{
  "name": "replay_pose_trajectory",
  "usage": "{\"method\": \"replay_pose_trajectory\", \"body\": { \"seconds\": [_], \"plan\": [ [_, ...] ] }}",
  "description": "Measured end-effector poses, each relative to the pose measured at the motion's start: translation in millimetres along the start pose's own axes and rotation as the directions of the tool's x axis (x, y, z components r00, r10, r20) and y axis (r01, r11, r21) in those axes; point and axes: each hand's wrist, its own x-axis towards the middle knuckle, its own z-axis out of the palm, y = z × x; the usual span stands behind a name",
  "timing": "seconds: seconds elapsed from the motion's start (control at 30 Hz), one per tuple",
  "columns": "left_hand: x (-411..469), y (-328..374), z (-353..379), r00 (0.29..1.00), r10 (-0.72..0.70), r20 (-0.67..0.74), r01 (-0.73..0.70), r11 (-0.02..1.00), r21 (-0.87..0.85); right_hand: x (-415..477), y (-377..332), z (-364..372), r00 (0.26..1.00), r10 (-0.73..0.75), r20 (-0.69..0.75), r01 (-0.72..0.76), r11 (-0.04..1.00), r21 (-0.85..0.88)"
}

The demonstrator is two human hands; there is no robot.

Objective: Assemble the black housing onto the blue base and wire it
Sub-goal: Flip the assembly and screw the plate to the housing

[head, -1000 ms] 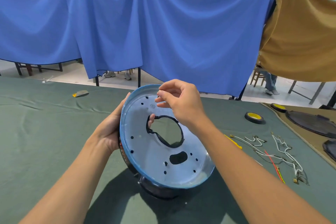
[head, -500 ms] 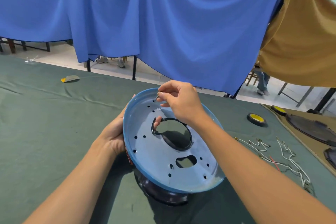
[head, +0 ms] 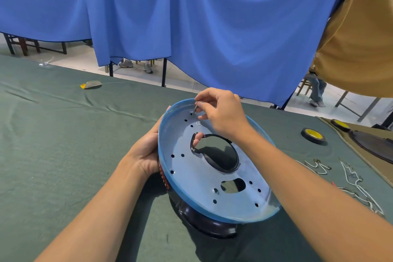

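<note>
A glossy black housing (head: 204,225) is seen on the green cloth worktop (head: 63,144), under the tilted round blue base (head: 191,176), a smooth disc pierced with holes. Its left rim is gripped by the left hand (head: 144,153). A small metal screw (head: 195,109) is pinched at a far hole by the right hand (head: 223,112). White wires (head: 357,183) are laid well to the right.
</note>
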Motion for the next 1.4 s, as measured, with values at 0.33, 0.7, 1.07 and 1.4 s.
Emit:
{"method": "replay_pose_trajectory", "body": {
  "seconds": [0.33,0.7,1.07,1.4],
  "plan": [
    [7,-2,-10,0.999,0.032,-0.024,-0.032,0.999,-0.011,-2,0,3,0.99,-0.141,0.007,0.141,0.98,-0.137],
    [10,-3,-16,0.993,-0.002,-0.119,0.004,1.0,0.021,1,0,5,0.976,-0.116,0.183,0.181,0.899,-0.398],
    [8,-6,-16,0.971,-0.015,-0.239,0.013,1.0,-0.009,21,-10,3,0.922,0.11,0.372,0.071,0.895,-0.441],
    [1,3,-12,0.983,-0.053,-0.175,0.082,0.983,0.167,20,-10,5,0.897,0.152,0.416,0.1,0.845,-0.526]
  ]
}}
